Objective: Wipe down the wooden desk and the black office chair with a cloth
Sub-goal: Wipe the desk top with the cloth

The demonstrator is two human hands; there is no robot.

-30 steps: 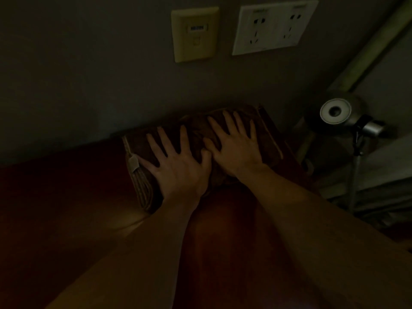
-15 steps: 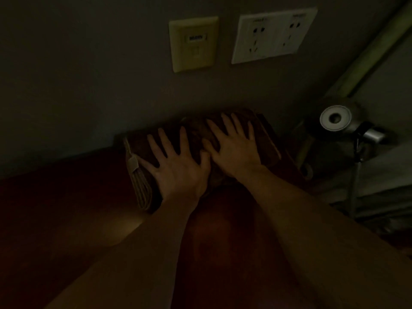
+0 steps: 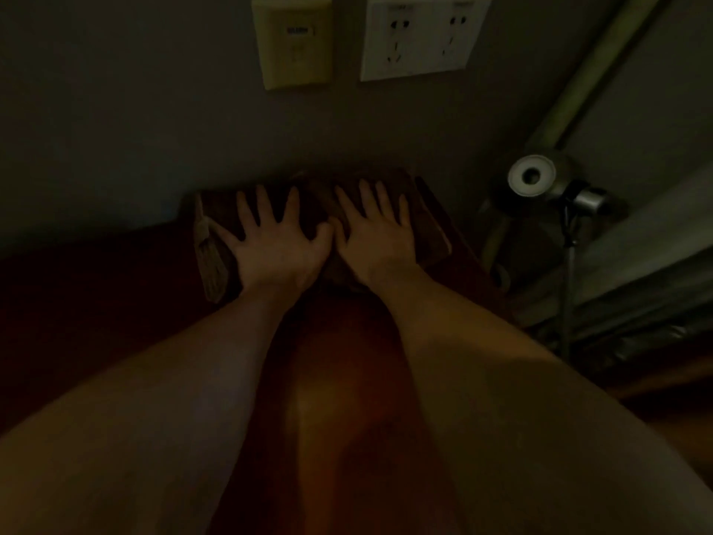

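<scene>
The room is dim. A dark brown cloth (image 3: 430, 229) with a pale fringed left edge lies on the reddish wooden desk (image 3: 328, 411), at its far edge against the wall. My left hand (image 3: 276, 251) presses flat on the cloth's left half with its fingers spread. Beside it, my right hand (image 3: 376, 245) lies flat on the right half, also spread, and the two thumbs nearly touch. Neither hand curls around the cloth. The black office chair is out of view.
A round-headed metal lamp (image 3: 532, 175) on a thin pole (image 3: 567, 303) stands just right of the desk's far corner. On the wall above are a yellowish plate (image 3: 293, 42) and a white double socket (image 3: 424, 36). The desk's right edge drops away near the cloth.
Both hands have pushed the cloth a little farther toward the wall, staying flat on it. The thumbs have drawn closer together.
</scene>
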